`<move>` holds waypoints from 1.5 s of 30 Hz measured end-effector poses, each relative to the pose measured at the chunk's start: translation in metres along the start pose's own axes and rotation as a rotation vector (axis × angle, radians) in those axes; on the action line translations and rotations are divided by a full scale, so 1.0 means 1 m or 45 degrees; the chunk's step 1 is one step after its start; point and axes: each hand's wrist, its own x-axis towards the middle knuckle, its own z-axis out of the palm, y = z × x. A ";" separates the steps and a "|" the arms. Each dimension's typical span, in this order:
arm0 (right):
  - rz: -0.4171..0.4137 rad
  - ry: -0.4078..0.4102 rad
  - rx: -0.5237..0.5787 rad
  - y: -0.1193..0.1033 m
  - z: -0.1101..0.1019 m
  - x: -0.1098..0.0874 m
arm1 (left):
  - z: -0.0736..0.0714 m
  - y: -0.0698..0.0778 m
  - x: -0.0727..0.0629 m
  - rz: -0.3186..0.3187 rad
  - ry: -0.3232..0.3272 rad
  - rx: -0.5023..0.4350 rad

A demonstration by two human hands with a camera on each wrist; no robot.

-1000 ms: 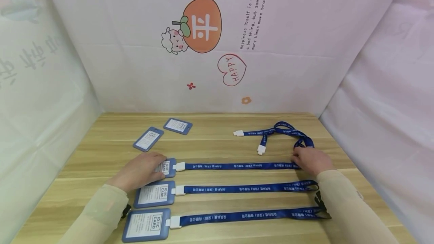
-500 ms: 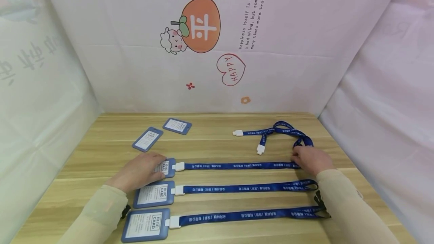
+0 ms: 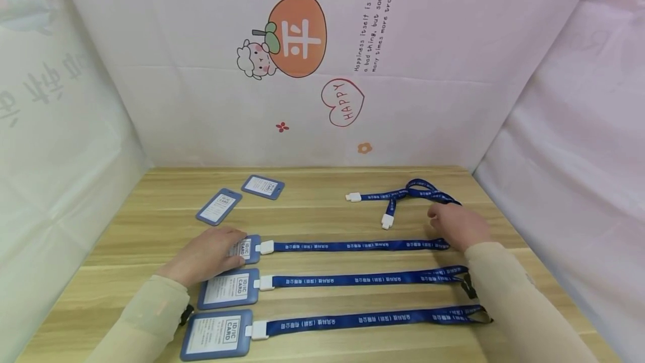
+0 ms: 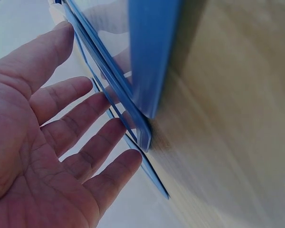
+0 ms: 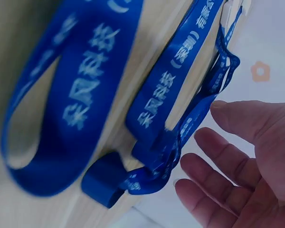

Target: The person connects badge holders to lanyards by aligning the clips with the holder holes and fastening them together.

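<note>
Right-hand grip (image 3: 459,226) had moved off the farthest attached lanyard (image 3: 353,247) toward the loose lanyard (image 3: 429,194), released, its parted fingers (image 5: 204,178) clear only at the right wrist, left-hand grip (image 3: 208,254) unclenched, unmoved, fingertips touching the card holder (image 3: 253,249) on the bench (image 3: 312,212).

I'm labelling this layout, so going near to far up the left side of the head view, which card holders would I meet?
Nearest card holder → second card holder → third card holder, partly covered by the left hand → slanted loose card holder → farthest loose card holder.
</note>
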 end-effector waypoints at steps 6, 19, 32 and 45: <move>-0.043 0.031 -0.025 -0.019 0.001 0.009 | 0.000 0.000 -0.001 0.008 0.005 0.004; -0.120 0.059 -0.048 -0.050 0.018 0.027 | -0.003 0.001 -0.002 0.009 0.024 -0.007; -0.186 -0.006 -0.185 -0.072 0.031 0.033 | -0.002 0.001 -0.003 0.013 0.030 0.007; -0.262 -0.025 -0.299 -0.079 0.036 0.036 | 0.001 -0.002 -0.004 0.003 0.022 -0.009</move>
